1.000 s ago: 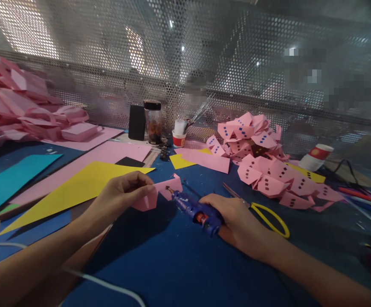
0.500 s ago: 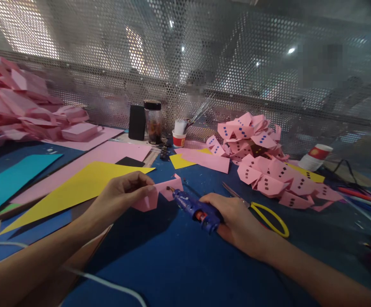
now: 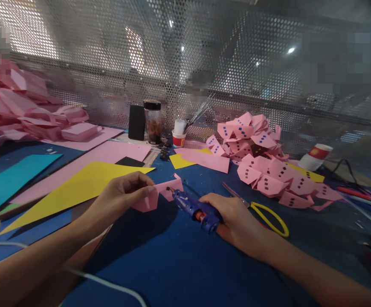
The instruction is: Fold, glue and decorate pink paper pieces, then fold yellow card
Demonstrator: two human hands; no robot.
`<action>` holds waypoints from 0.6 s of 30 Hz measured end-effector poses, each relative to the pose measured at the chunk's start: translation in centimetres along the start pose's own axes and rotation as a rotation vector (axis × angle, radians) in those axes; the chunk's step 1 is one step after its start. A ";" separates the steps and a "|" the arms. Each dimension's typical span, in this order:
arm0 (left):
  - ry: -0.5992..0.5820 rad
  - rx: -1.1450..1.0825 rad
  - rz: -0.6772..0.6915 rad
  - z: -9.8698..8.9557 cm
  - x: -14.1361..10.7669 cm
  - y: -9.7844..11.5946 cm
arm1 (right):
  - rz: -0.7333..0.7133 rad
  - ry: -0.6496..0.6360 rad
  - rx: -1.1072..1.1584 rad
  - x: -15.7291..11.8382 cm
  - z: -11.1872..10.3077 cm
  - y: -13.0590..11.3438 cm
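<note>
My left hand [image 3: 129, 190] pinches a folded pink paper piece [image 3: 147, 202] between thumb and fingers, above the blue tabletop [image 3: 160, 264]. In my right hand [image 3: 233, 221] is a blue hot glue gun [image 3: 195, 209], its handle mostly hidden by my fingers. The gun's nozzle points left and meets the pink piece, or lies just in front of it, close to a small dark mark; I cannot tell whether they touch. Scissors with yellow handles [image 3: 270, 219] lie just beyond my right hand.
Pink folded papers with dark squares [image 3: 275, 177] are heaped at the right, more pink paper [image 3: 28, 102] at the left. Yellow [image 3: 76, 183] and turquoise sheets [image 3: 19, 179] lie left. A lidded jar [image 3: 153, 123] and paper cup [image 3: 178, 138] stand before the perforated metal panel [image 3: 108, 51]. A white cord [image 3: 108, 283] crosses the front.
Both hands, the pink paper piece and the glue gun stay practically where they were. At the far left edge a blurred patch now shows above the pink paper heap.
</note>
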State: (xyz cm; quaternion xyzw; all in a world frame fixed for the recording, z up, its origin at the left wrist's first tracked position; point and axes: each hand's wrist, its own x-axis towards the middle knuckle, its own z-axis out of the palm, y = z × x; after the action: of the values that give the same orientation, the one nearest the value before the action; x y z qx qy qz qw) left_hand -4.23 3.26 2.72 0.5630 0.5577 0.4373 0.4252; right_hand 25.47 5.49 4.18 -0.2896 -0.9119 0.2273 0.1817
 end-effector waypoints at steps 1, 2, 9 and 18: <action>0.003 0.000 0.002 0.0 0.0 0.0 | -0.003 0.003 -0.004 0.0 0.0 0.0; 0.005 0.001 0.005 0.0 0.0 -0.1 | -0.003 0.004 -0.007 0.0 0.0 0.0; 0.016 0.011 0.017 0.0 0.1 -0.2 | -0.010 0.001 0.011 0.0 0.1 -0.1; 0.031 0.020 0.036 0.1 0.1 -0.1 | -0.024 0.006 -0.012 0.1 0.4 0.1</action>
State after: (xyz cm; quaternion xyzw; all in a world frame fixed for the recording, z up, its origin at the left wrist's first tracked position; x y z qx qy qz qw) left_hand -4.21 3.31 2.59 0.5702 0.5585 0.4479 0.4030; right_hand 25.25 5.49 3.84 -0.2802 -0.9161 0.2188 0.1854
